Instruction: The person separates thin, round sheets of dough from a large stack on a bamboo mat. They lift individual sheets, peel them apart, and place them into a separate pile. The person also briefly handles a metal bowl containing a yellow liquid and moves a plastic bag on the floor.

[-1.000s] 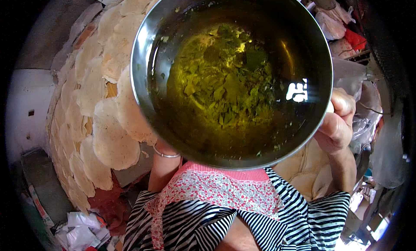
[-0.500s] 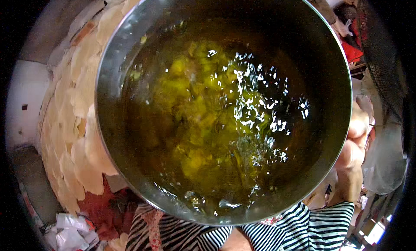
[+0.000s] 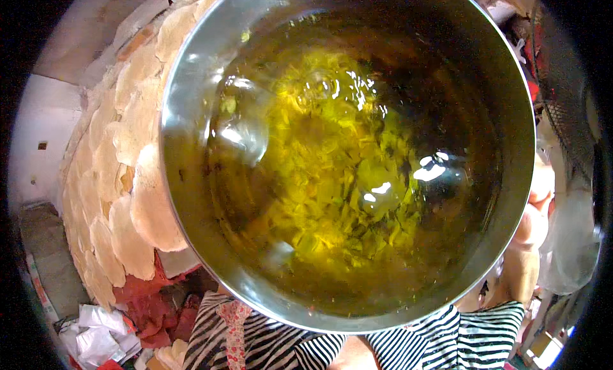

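A big round steel pot (image 3: 185, 197) fills the middle of the view, close to my body. Inside is clear yellow-green liquid with many green-yellow leafy pieces (image 3: 345, 197) gathered in the centre; bright glints lie on its surface. At the pot's right side, part of my right hand (image 3: 535, 207) shows, with bent fingers and knuckles against the outer wall; its fingertips are hidden by the pot. My left hand is out of sight, and the pot may cover it.
Many pale, round, flat pieces (image 3: 121, 172) overlap on the left. Red cloth (image 3: 147, 312) and crumpled white sheets (image 3: 99, 335) lie at lower left. A translucent plastic container (image 3: 571, 242) and dark mesh (image 3: 559, 121) are on the right. Below the pot is my striped clothing (image 3: 485, 331).
The pot has shifted a little to the right in the view. Its liquid, choppy before, has grown smoother, and the leafy pieces show more clearly. My right hand remains at the pot's side.
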The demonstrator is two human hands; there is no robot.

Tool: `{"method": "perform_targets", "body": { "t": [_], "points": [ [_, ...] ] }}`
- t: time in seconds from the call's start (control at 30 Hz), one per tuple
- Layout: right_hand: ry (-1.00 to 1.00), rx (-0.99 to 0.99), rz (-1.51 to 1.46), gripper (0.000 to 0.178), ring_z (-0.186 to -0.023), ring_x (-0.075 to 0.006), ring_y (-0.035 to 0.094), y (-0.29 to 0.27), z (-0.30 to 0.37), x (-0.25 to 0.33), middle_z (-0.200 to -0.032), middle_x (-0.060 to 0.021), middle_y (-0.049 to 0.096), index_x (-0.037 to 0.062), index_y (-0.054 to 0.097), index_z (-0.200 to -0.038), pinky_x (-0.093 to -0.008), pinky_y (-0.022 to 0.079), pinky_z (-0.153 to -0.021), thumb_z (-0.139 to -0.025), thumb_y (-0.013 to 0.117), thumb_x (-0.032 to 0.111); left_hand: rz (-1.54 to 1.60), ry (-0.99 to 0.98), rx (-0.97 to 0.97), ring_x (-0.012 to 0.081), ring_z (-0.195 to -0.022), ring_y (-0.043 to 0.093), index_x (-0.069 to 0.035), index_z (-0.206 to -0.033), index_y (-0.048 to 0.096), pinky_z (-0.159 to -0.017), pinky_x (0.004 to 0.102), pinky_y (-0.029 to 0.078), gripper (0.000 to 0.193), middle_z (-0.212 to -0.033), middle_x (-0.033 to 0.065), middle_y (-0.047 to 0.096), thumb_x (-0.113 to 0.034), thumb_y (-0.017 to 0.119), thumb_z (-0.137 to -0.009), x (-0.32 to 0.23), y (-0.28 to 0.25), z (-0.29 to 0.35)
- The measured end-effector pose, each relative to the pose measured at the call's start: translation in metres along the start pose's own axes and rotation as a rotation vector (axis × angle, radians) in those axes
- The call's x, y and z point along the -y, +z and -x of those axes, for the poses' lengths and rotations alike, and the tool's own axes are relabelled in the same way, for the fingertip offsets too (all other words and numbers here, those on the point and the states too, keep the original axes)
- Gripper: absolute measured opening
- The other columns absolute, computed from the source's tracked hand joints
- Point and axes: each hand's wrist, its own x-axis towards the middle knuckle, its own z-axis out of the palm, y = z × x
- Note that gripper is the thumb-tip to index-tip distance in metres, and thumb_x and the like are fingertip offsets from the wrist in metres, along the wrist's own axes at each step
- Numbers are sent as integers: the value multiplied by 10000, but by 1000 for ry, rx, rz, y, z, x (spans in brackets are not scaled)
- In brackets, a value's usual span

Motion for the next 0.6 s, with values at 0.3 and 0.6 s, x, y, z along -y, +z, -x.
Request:
{"method": "perform_targets", "body": {
  "t": [0.3, 0.6],
  "points": [
    [-115, 19, -210, 242, -453, -162, 470, 12, -10, -8, -528, -73, 499, -40, 538, -631, -264, 335, -446, -583, 609, 187, -18, 52, -45, 247, -943, 513, -11, -1128, 423, -783, 344, 448, 583, -1062, 107, 510, -69, 691, -613, -1, 0, 4],
    [-118, 41, -240, 235, -408, -163, 458, 0, 7, -17, -492, -79, 476, -48, 516, -599, -261, 320, -401, -581, 607, 168, 13, 61, -35, 247, -949, 509, -11, -1131, 421, -791, 346, 444, 587, -1067, 106, 508, -67, 690, -612, 20, 5, 17]
  ]
}}
